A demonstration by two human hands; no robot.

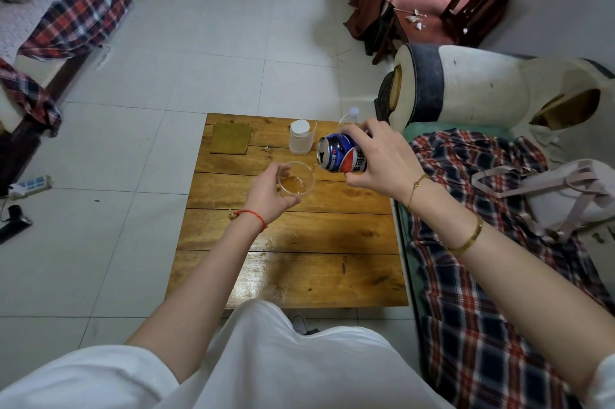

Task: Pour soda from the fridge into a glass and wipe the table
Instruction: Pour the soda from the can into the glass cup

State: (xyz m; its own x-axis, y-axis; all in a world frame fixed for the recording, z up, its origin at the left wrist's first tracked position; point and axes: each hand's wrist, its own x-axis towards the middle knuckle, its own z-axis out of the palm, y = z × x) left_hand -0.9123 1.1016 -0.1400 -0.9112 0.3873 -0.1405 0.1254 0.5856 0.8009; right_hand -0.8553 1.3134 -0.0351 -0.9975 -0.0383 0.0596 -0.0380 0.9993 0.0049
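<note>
- Tipping toward the glass (297,179), the soda can (339,153) lies almost on its side, its long axis running left to right, its opened top facing left and down over the glass rim.
- The right hand (376,159) curls round the can's body, fingers over the top side and thumb beneath, gripping it firmly above the wooden table (299,259).
- The left hand (266,195) wraps round the near side of the glass, fingers bent about its wall, thumb at the rim on the left.
- The glass stands upright at the table's middle, just left of the can, with a shallow pool of amber liquid at its bottom.
- Beyond the glass, toward the table's far edge, a white-lidded clear jar (301,137) stands upright; just right of it a clear plastic bottle (349,117) rises behind the right hand.
- At the table's far left corner a flat green-brown cloth (231,139) lies spread out.
- Right of the table a plaid-covered seat (482,275) bears a pale bag (565,195).
- Left of the table is pale tiled floor (133,142).
</note>
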